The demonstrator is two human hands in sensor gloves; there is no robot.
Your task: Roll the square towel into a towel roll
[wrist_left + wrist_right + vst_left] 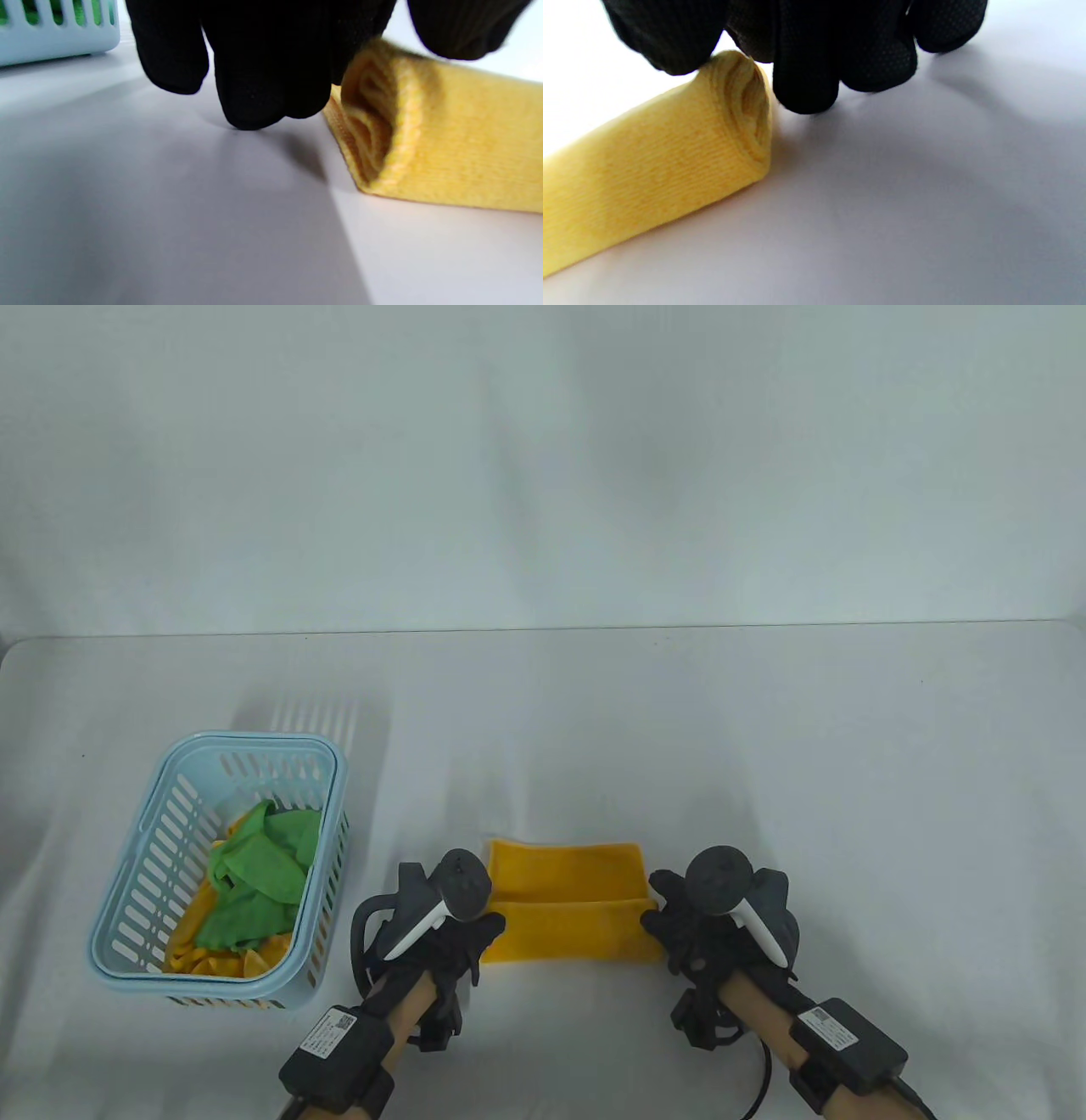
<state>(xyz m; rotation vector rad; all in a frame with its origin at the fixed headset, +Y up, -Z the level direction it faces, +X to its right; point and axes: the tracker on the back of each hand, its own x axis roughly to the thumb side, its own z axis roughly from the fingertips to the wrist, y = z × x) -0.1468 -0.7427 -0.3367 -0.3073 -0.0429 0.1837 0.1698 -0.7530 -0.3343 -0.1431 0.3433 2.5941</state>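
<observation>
A yellow towel (567, 931) lies near the table's front edge, its near part rolled up and its far part (560, 869) still flat. My left hand (479, 935) holds the roll's left end. In the left wrist view the thumb lies on top of the towel roll (458, 161) and the fingers (254, 80) curl down beside its open end. My right hand (666, 918) holds the right end the same way. The right wrist view shows the thumb on the towel roll (649, 178) and the fingers (806, 67) curled next to its spiral end.
A light blue slotted basket (254, 742) stands at the left, also seen as the basket wall (55, 38). It holds green cloths (254, 878) over yellow ones. The white table stretches bare behind and to the right of the towel.
</observation>
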